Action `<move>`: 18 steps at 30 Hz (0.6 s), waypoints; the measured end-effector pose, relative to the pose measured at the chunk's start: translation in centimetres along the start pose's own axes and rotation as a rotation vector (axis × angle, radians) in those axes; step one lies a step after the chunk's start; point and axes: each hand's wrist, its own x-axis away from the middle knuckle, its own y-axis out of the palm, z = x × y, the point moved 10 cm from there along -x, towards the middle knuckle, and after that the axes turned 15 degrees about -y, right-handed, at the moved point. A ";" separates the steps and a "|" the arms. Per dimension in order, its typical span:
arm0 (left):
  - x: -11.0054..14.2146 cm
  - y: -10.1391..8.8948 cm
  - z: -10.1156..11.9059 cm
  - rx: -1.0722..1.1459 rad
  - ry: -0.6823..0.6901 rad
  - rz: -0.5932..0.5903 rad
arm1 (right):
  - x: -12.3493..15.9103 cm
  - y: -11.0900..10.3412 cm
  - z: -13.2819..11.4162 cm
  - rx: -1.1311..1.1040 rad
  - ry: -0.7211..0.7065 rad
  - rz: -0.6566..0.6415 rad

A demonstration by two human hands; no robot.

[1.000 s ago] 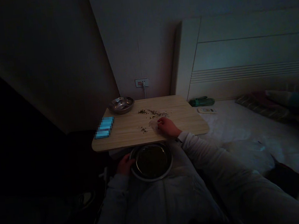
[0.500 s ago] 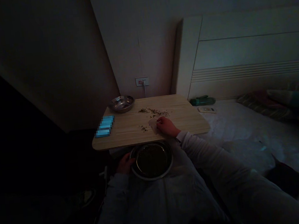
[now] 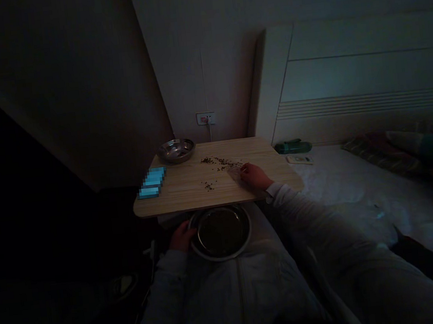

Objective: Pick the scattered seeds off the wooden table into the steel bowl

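The room is dim. My left hand (image 3: 181, 236) grips the left rim of a round metal plate (image 3: 221, 232) full of small dark grains, held just below the near edge of a small wooden table (image 3: 189, 193). My right hand (image 3: 254, 175) rests on the tabletop, fingers curled on a small pale card-like piece (image 3: 235, 172) that I cannot make out clearly. It sits at the right end of a scatter of dark grains (image 3: 219, 162). A smaller clump of grains (image 3: 208, 185) lies nearer the front edge.
An empty metal bowl (image 3: 175, 150) stands at the table's back left. A lit blue screen (image 3: 151, 182) lies at the left edge. A wall socket (image 3: 205, 118) is behind. On the bed to the right lie a green object (image 3: 293, 146), a small flat device (image 3: 300, 159) and bedding.
My right hand, with the pale piece, has moved right and slightly back along the table, from near the front clump toward the right end of the grain scatter. The left hand and plate have stayed put.
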 end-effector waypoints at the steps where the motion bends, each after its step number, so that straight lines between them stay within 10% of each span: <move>1: -0.1 0.1 -0.1 0.015 -0.015 -0.015 | -0.2 -0.2 0.2 0.009 -0.003 -0.008; 18: -0.1 -0.3 0.0 -0.054 -0.002 0.087 | -1.3 0.7 -5.4 0.171 -0.357 -0.109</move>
